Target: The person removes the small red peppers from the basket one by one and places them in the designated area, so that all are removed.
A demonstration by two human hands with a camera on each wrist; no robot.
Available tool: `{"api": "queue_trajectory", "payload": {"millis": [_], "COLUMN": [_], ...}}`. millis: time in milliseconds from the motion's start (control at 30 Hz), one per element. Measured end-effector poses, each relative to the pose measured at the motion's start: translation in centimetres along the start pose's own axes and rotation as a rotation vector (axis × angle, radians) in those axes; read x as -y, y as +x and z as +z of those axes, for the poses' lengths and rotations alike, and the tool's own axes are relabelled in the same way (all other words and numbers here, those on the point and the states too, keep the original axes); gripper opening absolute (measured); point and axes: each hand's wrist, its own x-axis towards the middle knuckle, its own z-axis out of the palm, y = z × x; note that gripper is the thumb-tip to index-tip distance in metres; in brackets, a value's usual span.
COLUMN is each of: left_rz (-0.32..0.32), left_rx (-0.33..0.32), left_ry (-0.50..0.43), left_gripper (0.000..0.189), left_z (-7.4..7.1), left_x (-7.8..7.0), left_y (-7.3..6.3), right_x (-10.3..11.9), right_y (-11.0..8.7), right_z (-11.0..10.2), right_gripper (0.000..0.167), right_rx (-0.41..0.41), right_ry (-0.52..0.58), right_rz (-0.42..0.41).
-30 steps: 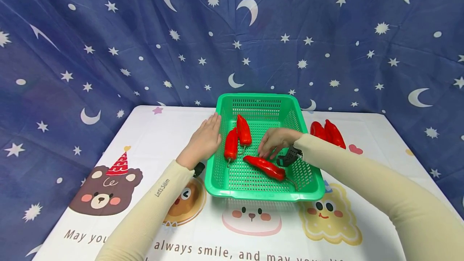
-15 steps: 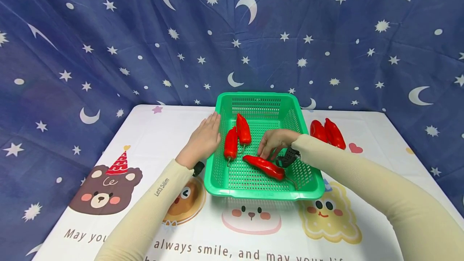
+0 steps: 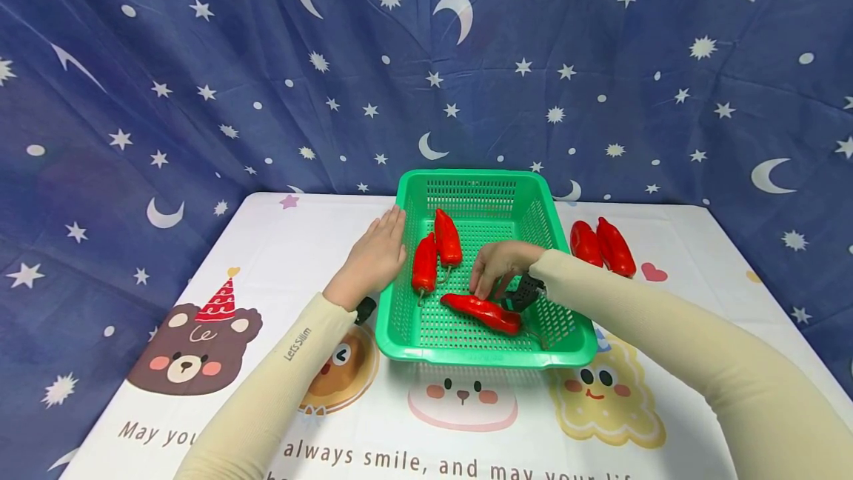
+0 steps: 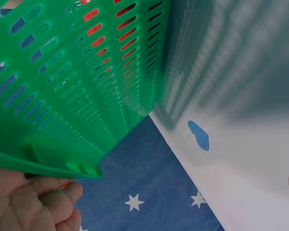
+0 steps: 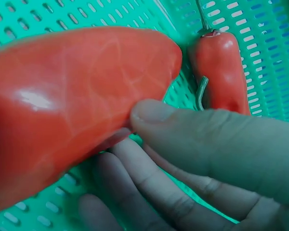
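showing its palm side only in left wrist view, left hand [image 3: 373,256] lies straight-fingered against green basket [image 3: 480,358]; right hand [image 3: 501,267], fingers pointing down, pinches nearest red pepper [image 3: 489,315] inside basket.

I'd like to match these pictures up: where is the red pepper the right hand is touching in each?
Head: the pepper, low in the green basket, at the right hand.
Left wrist: red shows through the basket's side; which pepper, I cannot tell.
Right wrist: large, at left, against the thumb.
Shared landmark: the basket.
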Motion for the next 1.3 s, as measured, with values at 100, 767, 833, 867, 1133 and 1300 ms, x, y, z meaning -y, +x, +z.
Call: {"api": "queue_trajectory", "payload": {"millis": [100,767,833,867,1133,1300], "left_rz": [0.0,-0.006,-0.006,-0.006,-0.009,-0.009], "left_rx": [-0.001,0.006,0.003,0.001,-0.001,0.003], "left_ry": [0.0,-0.017,-0.016,-0.017,-0.016,-0.015], "left_gripper": [0.058,0.058,0.058,0.058,0.058,0.058], "left_z": [0.0,-0.1,-0.1,-0.1,-0.1,-0.1], "left_x": [0.0,0.0,0.0,0.0,-0.1,-0.1], "left_y": [0.0,0.0,0.0,0.0,0.0,0.0], "right_x": [0.2,-0.1,-0.1,-0.1,-0.2,-0.4], "right_y": [0.1,1.1,1.1,1.1,1.3,1.6], "right_z": [0.3,1.8,1.8,1.8,2.0,2.0], "right_gripper": [0.02,0.024,0.024,0.024,0.022,0.021], "right_rx": [0.019,0.195,0.213,0.222,0.3,0.345], "right_ry": [-0.015,-0.011,-0.012,-0.011,-0.016,-0.058], "right_rz": [-0.006,-0.09,-0.095,-0.099,-0.12,-0.144]}}
